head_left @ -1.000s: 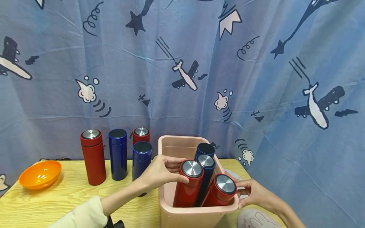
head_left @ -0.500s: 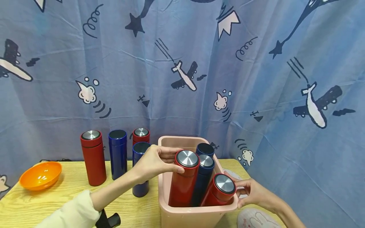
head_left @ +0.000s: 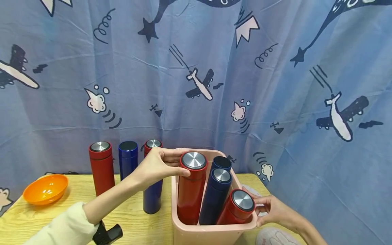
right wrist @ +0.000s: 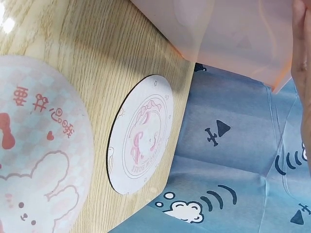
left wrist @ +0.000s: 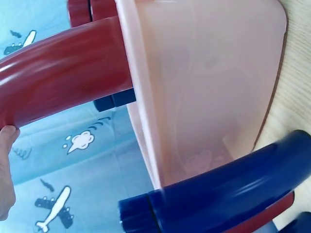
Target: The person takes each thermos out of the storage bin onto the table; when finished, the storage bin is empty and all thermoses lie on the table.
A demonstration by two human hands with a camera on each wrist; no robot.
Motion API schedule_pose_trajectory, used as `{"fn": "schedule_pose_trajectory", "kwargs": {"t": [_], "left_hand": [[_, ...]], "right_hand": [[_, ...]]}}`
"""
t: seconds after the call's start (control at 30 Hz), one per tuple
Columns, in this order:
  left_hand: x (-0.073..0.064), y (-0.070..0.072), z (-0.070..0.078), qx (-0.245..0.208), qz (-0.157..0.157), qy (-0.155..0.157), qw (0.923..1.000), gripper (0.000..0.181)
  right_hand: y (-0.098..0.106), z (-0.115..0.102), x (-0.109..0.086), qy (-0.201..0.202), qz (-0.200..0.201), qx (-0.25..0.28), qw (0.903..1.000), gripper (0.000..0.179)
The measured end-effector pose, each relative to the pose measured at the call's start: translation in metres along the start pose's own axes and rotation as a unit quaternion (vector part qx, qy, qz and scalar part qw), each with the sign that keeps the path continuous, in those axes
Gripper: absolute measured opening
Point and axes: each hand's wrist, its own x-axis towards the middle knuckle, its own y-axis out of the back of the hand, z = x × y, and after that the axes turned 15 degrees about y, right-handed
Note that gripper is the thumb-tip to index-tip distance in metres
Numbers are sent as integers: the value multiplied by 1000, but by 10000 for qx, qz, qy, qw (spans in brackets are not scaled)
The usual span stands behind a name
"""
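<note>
My left hand (head_left: 153, 168) grips a red thermos (head_left: 191, 194) near its silver-topped lid, thumb in front and fingers behind. The thermos stands nearly upright at the left of a pink plastic bin (head_left: 214, 229), its lower part inside. In the left wrist view the red thermos (left wrist: 63, 73) rises past the bin's rim. Two dark blue thermoses (head_left: 214, 200) stand beside it in the bin, the front one tilted. Another red thermos (head_left: 234, 211) leans into the front right corner. My right hand (head_left: 272, 209) holds the bin's right rim beside it, some fingers hidden.
Left of the bin, a red thermos (head_left: 102, 170), a blue thermos (head_left: 128, 160) and others stand on the wooden table (head_left: 30, 224). An orange bowl (head_left: 46, 190) sits far left. Round printed mats (right wrist: 141, 136) lie right of the bin; a patterned curtain (head_left: 137, 85) hangs behind.
My left hand has moved left and up with the red thermos, away from the dark blue ones. The front dark blue thermos now tilts more. My right hand stays at the rim.
</note>
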Motion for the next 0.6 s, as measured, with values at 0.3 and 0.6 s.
{"fn": "schedule_pose_trajectory", "kwargs": {"t": [0.3, 0.6], "left_hand": [[-5, 4, 32, 211, 301, -138, 9992, 56], [-14, 11, 64, 439, 429, -344, 9975, 52]], "right_hand": [[0, 1, -1, 28, -19, 61, 10000, 36], [0, 2, 0, 109, -68, 88, 9999, 38]]}}
